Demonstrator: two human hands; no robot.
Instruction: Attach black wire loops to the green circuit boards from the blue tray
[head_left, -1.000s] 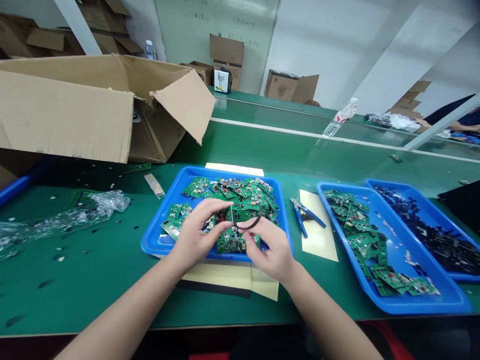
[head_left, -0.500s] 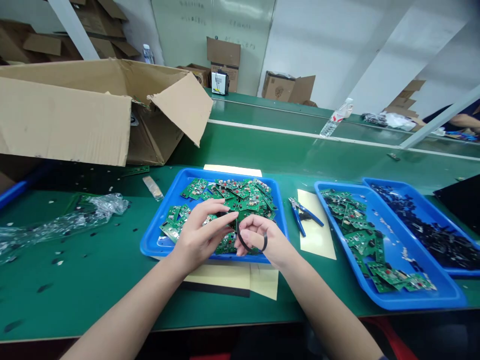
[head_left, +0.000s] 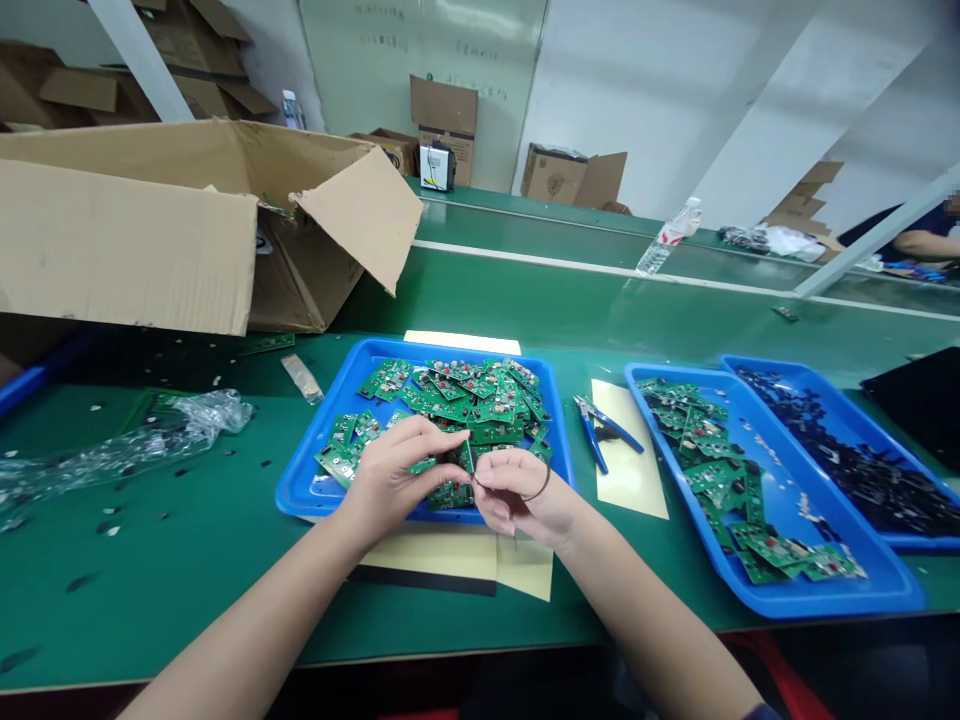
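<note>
My left hand (head_left: 394,475) is closed, thumb and fingers gripping a small green circuit board (head_left: 466,455) seen nearly edge-on. Right beside it, my right hand (head_left: 525,495) pinches a thin black strip (head_left: 548,480) that curves in a loop over the fingers. The strip's inner end is close to the board's lower edge; whether they touch is hard to see. Both hands are above the front part of a blue tray (head_left: 296,490), where many green circuit boards (head_left: 495,395) lie in an untidy heap. The hands hide some of them.
Blue-handled cutters (head_left: 592,440) rest on yellow paper (head_left: 645,488) right of the tray. Beyond are a blue tray (head_left: 780,590) with more boards and another (head_left: 727,362) of small black parts. A large open carton (head_left: 127,250) and plastic wrap (head_left: 202,415) lie left. A person's arm (head_left: 926,243) shows far right.
My right hand has turned and drawn closer to the fingertips of my left. The black strip's loop has shifted outward to the right. The left hand's pinch has opened slightly wider around the board.
</note>
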